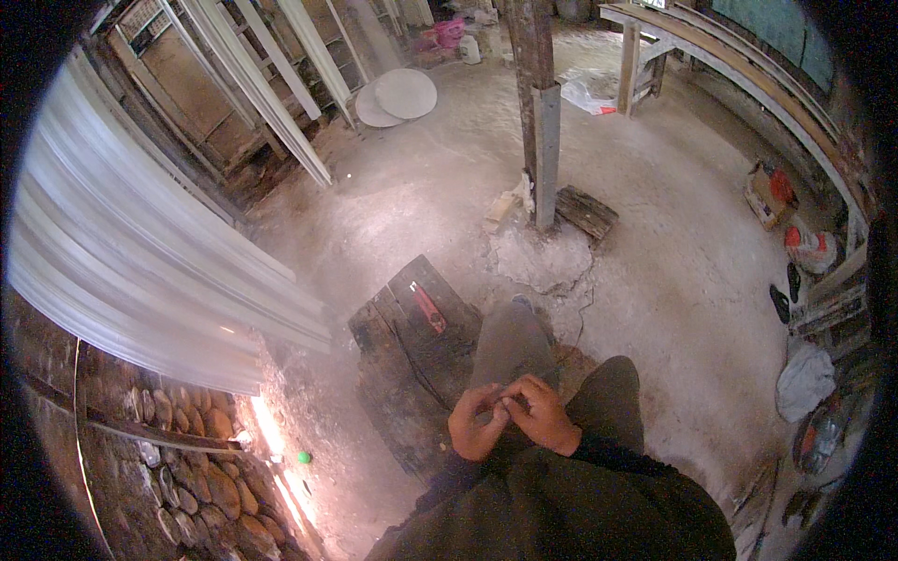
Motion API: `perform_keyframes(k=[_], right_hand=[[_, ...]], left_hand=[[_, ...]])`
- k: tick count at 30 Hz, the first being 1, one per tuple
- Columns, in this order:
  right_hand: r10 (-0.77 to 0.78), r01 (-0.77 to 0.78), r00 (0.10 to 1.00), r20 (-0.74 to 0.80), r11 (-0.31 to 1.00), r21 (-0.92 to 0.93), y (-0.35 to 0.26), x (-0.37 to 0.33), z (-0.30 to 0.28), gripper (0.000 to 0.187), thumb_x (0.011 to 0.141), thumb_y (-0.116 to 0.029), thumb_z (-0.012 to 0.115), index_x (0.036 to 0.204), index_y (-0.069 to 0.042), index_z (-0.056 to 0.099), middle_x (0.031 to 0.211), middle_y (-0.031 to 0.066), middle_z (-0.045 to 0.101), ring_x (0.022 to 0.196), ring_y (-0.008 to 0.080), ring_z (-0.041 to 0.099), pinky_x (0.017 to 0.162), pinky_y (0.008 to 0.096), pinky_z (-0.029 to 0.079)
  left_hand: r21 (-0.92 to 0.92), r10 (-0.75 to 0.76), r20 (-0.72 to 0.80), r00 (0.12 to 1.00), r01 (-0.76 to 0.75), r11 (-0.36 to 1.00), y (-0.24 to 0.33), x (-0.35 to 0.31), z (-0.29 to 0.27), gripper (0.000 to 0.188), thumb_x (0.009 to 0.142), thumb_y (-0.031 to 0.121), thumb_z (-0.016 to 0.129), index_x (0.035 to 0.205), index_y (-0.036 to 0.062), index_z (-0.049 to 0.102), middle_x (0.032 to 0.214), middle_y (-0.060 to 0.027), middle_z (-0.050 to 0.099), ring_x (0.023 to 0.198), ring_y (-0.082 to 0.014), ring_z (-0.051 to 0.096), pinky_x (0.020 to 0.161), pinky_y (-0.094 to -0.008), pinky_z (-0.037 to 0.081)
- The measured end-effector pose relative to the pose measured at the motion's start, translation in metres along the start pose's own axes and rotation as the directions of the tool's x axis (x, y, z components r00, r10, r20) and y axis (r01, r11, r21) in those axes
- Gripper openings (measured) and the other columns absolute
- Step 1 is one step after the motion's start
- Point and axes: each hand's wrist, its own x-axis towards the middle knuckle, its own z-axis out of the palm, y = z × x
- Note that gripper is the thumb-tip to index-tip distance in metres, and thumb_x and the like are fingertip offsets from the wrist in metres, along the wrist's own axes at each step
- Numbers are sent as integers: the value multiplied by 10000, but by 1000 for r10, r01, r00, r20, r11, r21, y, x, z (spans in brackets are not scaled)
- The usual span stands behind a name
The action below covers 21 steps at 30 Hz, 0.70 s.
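Observation:
My left hand [475,426] and my right hand [543,415] meet in front of my lap, above my bent legs. Both have their fingers curled in a pinch, with the fingertips touching or nearly so. Whatever they hold between them, if anything, is too small and hidden to name. Just ahead and to the left lies a dark, worn wooden board [385,372] on the floor. On it rests a red tool [428,309] with a pale end, its exact kind unclear. A thin dark cord or strip [412,360] runs along the board toward my left hand.
Corrugated metal sheets [150,243] lean at the left, above stacked firewood [192,486]. A wooden post [537,122] stands ahead, with a wood block [586,213] at its foot. Two white discs [405,94] lie farther back. A bench [730,47] and bags [806,381] line the right.

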Motion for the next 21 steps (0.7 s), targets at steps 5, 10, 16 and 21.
perform_keyframes(k=[5,10,16,21], right_hand=[[5,-6,1000,17,999,35,7,-2,3,100,780,-86,538,821,-6,494,777,107,498,753,249,505,683,322,399],[280,-346,938,204,788,509,28,-12,8,48,824,-80,497,858,-46,494,792,26,499,764,146,498,701,276,395],[347,-557,784,515,27,830,33,-10,9,81,812,-70,532,889,-70,507,839,1,523,823,121,522,787,291,417],[326,-557,823,466,296,776,45,-14,12,106,794,-70,557,898,-66,537,877,30,566,837,142,538,826,325,414]], left_hand=[[-60,-133,5,991,133,989,0,0,1,268,711,53,617,961,1,536,816,-98,582,723,-158,585,656,-267,467],[106,-235,64,970,228,968,17,4,-3,192,735,89,602,899,15,536,804,-71,585,730,-138,580,657,-261,464],[-96,-240,28,970,242,966,-12,2,-5,138,737,118,620,824,37,550,786,-25,570,672,-85,539,574,-225,446],[-184,-436,199,878,470,863,8,11,-17,124,761,118,609,849,39,570,799,-13,569,619,-69,523,480,-192,408]])
